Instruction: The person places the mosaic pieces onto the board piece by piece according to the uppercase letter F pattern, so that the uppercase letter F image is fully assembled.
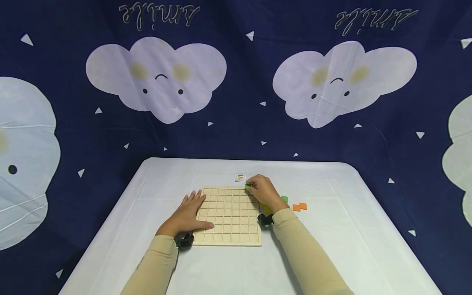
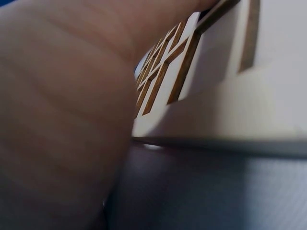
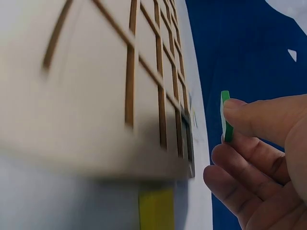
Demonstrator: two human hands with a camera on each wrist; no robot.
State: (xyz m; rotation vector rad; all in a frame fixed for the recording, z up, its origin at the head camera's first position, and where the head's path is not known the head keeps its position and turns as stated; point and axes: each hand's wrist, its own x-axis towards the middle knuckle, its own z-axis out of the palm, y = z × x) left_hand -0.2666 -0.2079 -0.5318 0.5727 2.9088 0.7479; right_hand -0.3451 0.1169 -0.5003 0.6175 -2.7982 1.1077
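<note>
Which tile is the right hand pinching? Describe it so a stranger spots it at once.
On the white table lies a pale wooden grid board. At its far right corner, the right hand pinches a small, flat green tile. Unlike the loose green piece lying near two orange tiles, this one is held in a hand.

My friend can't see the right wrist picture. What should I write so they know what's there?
A right hand pinches a thin green tile beside a pale wooden grid board, which fills much of the left side. Part of a yellow piece shows at the bottom, and dark blue cloth is behind the hand.
</note>
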